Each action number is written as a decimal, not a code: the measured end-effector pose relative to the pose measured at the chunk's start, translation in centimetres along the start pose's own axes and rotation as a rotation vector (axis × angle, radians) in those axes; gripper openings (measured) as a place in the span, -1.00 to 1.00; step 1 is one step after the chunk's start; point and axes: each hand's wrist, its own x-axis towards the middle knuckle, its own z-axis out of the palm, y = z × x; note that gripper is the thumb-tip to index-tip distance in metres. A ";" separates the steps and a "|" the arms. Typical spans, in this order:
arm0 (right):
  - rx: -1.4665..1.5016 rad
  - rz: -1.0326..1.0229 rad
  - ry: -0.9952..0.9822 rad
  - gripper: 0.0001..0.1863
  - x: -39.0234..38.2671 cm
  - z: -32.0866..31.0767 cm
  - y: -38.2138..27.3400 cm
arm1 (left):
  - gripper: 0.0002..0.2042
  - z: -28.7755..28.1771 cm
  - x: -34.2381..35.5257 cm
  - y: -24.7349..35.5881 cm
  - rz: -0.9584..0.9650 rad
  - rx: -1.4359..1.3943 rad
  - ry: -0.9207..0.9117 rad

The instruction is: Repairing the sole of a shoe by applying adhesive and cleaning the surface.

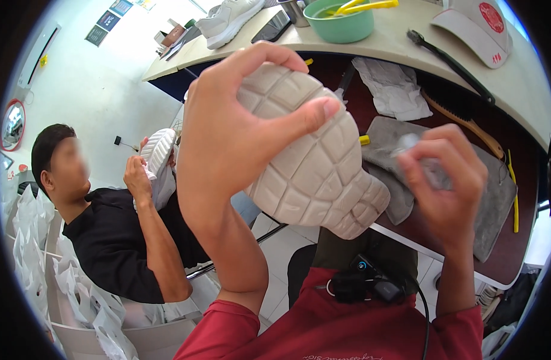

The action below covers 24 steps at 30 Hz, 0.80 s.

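Observation:
My left hand [239,129] grips a shoe from its left side, with the thumb lying across the bottom. The pale beige sole [305,162], cut into blocky grooves, faces me; the shoe's upper is hidden behind it. To the right, my right hand [446,186] is raised apart from the shoe, fingers closed in a pinch. A small whitish wad [408,143] shows at its fingertips, too blurred to name. Under that hand a grey cloth [488,207] is spread over the dark red surface.
A wooden-handled brush [467,123], a crumpled white cloth [389,90] and a yellow stick [514,192] lie on the lower surface. The upper counter bears a green bowl [347,27], black brush [452,66], cap [476,30] and white sneaker [230,21]. A co-worker [122,234] holds another shoe at left.

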 end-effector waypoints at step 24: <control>0.014 0.254 -0.009 -0.86 -3.5 0.8 -0.7 | -0.51 -1.9 -8.1 -4.7 -0.191 -0.215 0.275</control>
